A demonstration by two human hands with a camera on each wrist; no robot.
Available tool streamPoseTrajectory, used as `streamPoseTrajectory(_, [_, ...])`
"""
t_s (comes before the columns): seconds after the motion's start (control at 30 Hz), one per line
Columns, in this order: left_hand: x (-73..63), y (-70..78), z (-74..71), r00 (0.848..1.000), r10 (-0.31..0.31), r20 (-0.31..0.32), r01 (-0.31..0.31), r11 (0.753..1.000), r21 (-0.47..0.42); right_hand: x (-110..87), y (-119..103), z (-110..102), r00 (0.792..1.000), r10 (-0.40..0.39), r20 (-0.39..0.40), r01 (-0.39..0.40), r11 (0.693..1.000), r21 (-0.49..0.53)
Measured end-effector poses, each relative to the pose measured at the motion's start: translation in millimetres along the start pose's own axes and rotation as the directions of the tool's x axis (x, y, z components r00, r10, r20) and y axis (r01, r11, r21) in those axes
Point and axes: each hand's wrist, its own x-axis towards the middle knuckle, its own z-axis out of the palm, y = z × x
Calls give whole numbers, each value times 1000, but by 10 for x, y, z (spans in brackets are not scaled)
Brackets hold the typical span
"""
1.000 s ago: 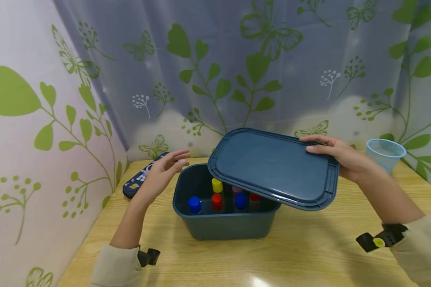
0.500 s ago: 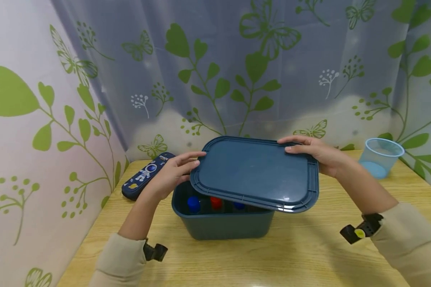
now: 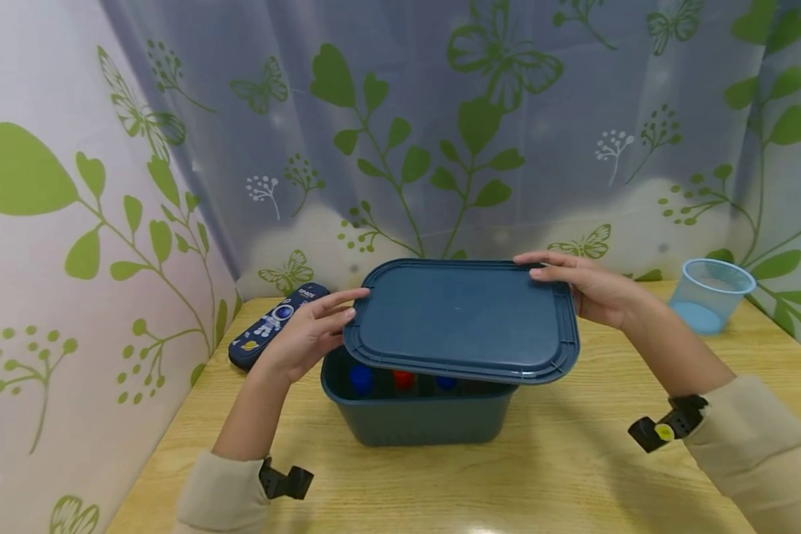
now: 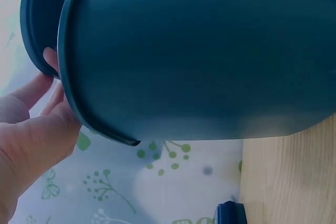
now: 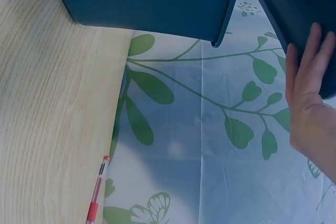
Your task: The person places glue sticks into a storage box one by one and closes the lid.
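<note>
A dark blue-green lid (image 3: 457, 315) is held tilted over a matching plastic storage bin (image 3: 427, 423), its near edge raised above the rim. My right hand (image 3: 590, 289) grips the lid's far right corner, thumb on top; in the right wrist view, fingers (image 5: 310, 59) lie against its underside. My left hand (image 3: 310, 330) holds the lid's left edge, and the left wrist view shows a fingertip (image 4: 51, 59) between lid and bin rim. Through the front gap show a blue cap (image 3: 360, 380), a red cap (image 3: 403, 380) and another blue cap (image 3: 447, 383). The rest of the contents is hidden.
A navy pencil case (image 3: 267, 330) with an astronaut print lies behind my left hand. At the back right stands a translucent blue cup (image 3: 710, 297). The right wrist view shows a red pen (image 5: 97, 192) at the wooden table's edge. Patterned curtain (image 3: 407, 148) surrounds the table.
The lid has moved left and levelled out over the bin, covering more of the caps. My left hand, apart from it earlier, has come to the lid's left edge.
</note>
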Motion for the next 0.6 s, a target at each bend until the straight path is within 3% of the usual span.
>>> streamPoseTrajectory(0.33, [-90,-82,-39,993,44,-111,-44,999,9,-97,42,54,998,-57,-10,58,997,57])
streamPoseTrajectory(0.6, [-124,-101,-71,984,53,-169,-53,999,2,-94,116,184,987,-75,-142,66,996,-61])
